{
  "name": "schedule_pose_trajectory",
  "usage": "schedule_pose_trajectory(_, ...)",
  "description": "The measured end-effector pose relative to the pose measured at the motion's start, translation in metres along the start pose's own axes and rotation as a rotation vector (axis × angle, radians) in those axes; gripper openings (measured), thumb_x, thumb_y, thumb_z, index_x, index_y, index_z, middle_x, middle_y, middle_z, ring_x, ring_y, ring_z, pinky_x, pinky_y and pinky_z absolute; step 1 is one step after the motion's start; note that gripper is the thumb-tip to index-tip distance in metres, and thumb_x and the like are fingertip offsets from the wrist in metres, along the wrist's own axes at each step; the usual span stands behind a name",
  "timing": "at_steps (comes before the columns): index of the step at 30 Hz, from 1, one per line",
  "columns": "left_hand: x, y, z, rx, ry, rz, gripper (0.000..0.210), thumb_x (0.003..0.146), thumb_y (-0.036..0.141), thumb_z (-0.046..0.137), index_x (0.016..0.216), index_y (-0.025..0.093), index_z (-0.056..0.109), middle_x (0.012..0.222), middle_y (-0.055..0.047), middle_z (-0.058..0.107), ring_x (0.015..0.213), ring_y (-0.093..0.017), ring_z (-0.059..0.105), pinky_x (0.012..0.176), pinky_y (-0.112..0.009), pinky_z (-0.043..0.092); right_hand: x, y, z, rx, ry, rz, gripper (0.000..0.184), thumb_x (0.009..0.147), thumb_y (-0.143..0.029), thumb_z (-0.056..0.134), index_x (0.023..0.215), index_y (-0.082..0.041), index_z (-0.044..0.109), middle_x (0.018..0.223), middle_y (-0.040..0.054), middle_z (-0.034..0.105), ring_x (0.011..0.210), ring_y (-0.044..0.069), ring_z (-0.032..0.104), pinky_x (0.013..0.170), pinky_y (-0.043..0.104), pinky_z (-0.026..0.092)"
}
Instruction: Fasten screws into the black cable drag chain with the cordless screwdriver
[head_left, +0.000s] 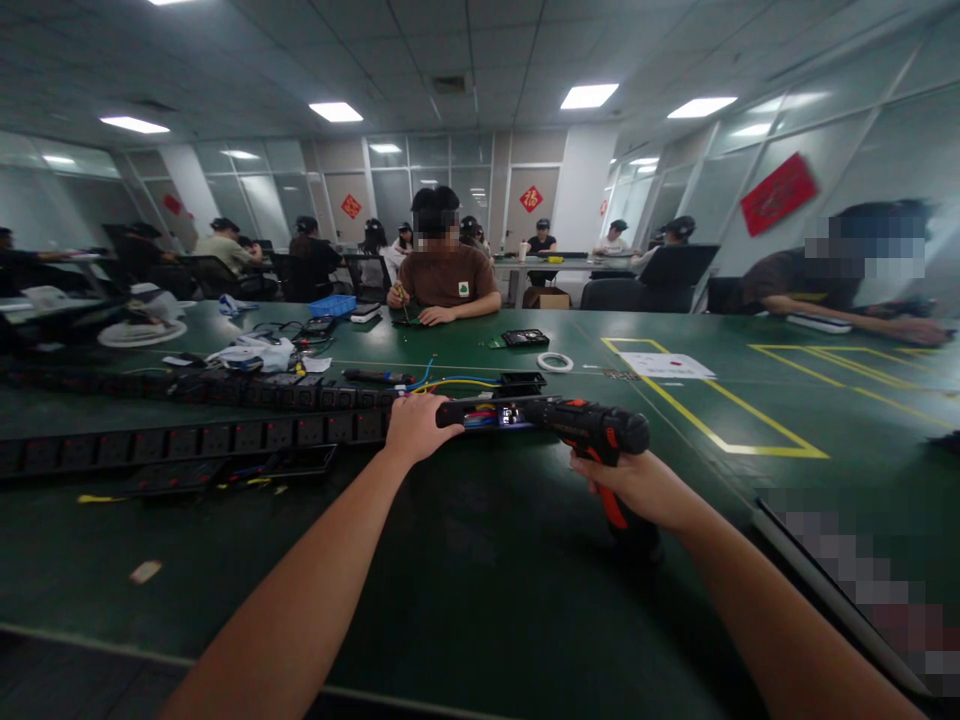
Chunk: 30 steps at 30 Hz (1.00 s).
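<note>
A long black power strip (pixel 281 434) with a row of sockets lies along the green table. My left hand (pixel 417 428) is wrapped round it near its right end, where an opening shows coloured wires (pixel 480 417) and a small lit display (pixel 511 415). In my right hand (pixel 637 487) is a black and orange cordless drill (pixel 592 428), gripped by its handle. The drill's front end points left at the strip's right end; whether its bit touches a screw is too small to tell. Behind the strip, blue and yellow wires run to a small black casing (pixel 523 382).
A second socket strip (pixel 217 392) lies behind the first. Beyond are a screwdriver (pixel 373 377), a white tape roll (pixel 554 362), a black part (pixel 524 338) and a paper sheet (pixel 666 365). A person (pixel 450 270) works across the table; another sits at the right.
</note>
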<state>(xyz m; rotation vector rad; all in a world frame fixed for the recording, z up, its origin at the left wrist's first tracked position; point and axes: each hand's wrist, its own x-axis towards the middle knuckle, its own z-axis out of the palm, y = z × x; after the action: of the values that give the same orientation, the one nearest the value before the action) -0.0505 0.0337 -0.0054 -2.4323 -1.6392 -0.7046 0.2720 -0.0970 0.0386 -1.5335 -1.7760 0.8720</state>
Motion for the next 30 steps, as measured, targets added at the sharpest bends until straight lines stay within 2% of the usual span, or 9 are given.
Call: schedule_pose_trajectory(30, -0.0003, 0.0005, -0.0011, -0.008, -0.012, -0.007, 0.059, 0.083, 0.068, 0.063, 0.125, 0.026, 0.065, 0.128, -0.009, 0.068, 0.119, -0.033, 0.058, 0.101, -0.047, 0.036, -0.0035, -0.0077, 0.0015, -0.010, 0.012, 0.000, 0.029, 0.081, -0.049, 0.066, 0.086, -0.022, 0.062, 0.067, -0.0008, 0.062, 0.066, 0.021, 0.062, 0.065, 0.035, 0.048)
